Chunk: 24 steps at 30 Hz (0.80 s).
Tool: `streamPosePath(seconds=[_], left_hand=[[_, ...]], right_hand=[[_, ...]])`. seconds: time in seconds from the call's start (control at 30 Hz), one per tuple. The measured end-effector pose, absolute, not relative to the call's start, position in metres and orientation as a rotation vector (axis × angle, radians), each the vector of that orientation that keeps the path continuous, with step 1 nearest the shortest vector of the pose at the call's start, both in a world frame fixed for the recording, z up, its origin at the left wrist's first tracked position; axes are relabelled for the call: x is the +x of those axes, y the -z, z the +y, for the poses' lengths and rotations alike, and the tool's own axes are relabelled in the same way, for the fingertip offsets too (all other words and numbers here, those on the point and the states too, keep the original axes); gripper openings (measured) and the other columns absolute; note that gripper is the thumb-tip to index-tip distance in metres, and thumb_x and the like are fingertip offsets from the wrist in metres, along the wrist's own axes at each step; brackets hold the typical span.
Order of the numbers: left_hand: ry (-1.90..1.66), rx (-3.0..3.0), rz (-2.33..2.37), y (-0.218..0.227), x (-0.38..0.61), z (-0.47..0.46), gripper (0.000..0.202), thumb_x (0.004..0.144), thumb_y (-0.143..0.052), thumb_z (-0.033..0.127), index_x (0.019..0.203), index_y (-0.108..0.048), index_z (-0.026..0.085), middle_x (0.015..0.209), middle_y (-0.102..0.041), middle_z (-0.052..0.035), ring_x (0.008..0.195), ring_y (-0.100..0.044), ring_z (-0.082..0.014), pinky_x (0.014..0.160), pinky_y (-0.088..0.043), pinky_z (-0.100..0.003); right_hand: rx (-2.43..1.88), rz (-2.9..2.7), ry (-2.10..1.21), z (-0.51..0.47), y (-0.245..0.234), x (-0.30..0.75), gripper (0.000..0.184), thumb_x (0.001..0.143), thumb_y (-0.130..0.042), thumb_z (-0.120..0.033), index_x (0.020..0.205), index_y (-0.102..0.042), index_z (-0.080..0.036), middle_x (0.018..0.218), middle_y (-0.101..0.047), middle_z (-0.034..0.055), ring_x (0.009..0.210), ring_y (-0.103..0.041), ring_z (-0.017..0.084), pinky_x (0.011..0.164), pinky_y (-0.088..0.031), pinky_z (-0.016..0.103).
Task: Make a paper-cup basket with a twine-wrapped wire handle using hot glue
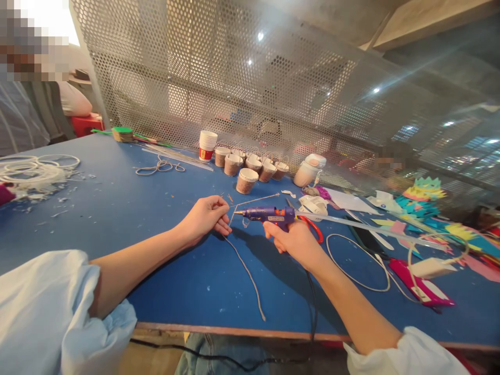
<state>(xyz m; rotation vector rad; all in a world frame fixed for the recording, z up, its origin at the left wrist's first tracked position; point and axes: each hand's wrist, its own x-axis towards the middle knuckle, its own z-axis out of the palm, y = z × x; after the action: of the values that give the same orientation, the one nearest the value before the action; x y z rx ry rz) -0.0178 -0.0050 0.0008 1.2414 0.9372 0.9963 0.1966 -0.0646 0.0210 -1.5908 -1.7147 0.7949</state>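
Observation:
My right hand (292, 240) is wrapped round the handle of a purple hot glue gun (269, 214), its nozzle pointing left. A long clear glue stick (351, 222) sticks out of the gun's back. At the nozzle tip, my left hand (207, 216) pinches a thin cord (245, 268), whose tail trails over the table towards the front edge. A thin stick or cord piece (258, 200) reaches right from the left fingers; its end in the grip is hidden. Whether the nozzle touches the cord, I cannot tell.
Brown-wrapped paper cups (247, 181) and a white cup stack (207, 145) stand at the back. Red-handled scissors (312, 229), a looped white cable (359, 286) and a pink pouch (422, 284) lie right. Coiled white cord (35, 169) lies left. A perforated metal screen (187, 67) rises behind.

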Motion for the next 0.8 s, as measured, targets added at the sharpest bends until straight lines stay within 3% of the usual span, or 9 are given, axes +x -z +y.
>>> streamPosePath(seconds=[0.13, 0.3, 0.47, 0.8], left_hand=[[-0.991, 1.24, 0.944, -0.0013, -0.0186, -0.0053, 0.016, 0.089, -0.048, 0.01, 0.073, -0.051, 0.013, 0.052, -0.057, 0.0027, 0.046, -0.066, -0.0161, 0.044, -0.055, -0.024], [-0.995, 1.235, 0.93, -0.0016, -0.0193, -0.0051, 0.014, 0.089, -0.048, 0.011, 0.075, -0.052, 0.013, 0.052, -0.057, 0.0026, 0.046, -0.066, -0.016, 0.045, -0.056, -0.025], [-0.997, 1.238, 0.926, -0.0011, -0.0176, -0.0042, 0.016, 0.089, -0.048, 0.011, 0.074, -0.051, 0.014, 0.052, -0.057, 0.002, 0.046, -0.066, -0.0167, 0.044, -0.055, -0.025], [-0.995, 1.233, 0.935, -0.0007, -0.0187, -0.0038, 0.015, 0.088, -0.048, 0.011, 0.073, -0.051, 0.014, 0.052, -0.057, 0.0023, 0.046, -0.066, -0.0164, 0.043, -0.055, -0.024]], right_hand=[[-1.587, -1.682, -0.748, -0.0619, -0.0204, 0.1949, 0.04, 0.082, -0.056, -0.056, 0.068, -0.056, -0.018, 0.044, -0.041, -0.0066, 0.039, -0.042, 0.009, 0.044, -0.039, 0.023], [-1.604, -1.743, -0.913, -0.0664, -0.0223, 0.1938, 0.037, 0.082, -0.057, -0.053, 0.071, -0.057, -0.017, 0.059, -0.053, -0.002, 0.042, -0.042, 0.008, 0.042, -0.04, 0.022], [-1.59, -1.691, -0.745, -0.0667, -0.0229, 0.1941, 0.04, 0.081, -0.056, -0.056, 0.068, -0.056, -0.018, 0.048, -0.044, -0.0054, 0.04, -0.042, 0.009, 0.044, -0.041, 0.023], [-1.592, -1.681, -0.658, -0.0632, -0.0197, 0.1956, 0.041, 0.082, -0.054, -0.057, 0.068, -0.056, -0.019, 0.047, -0.043, -0.0063, 0.04, -0.044, 0.01, 0.045, -0.041, 0.023]])
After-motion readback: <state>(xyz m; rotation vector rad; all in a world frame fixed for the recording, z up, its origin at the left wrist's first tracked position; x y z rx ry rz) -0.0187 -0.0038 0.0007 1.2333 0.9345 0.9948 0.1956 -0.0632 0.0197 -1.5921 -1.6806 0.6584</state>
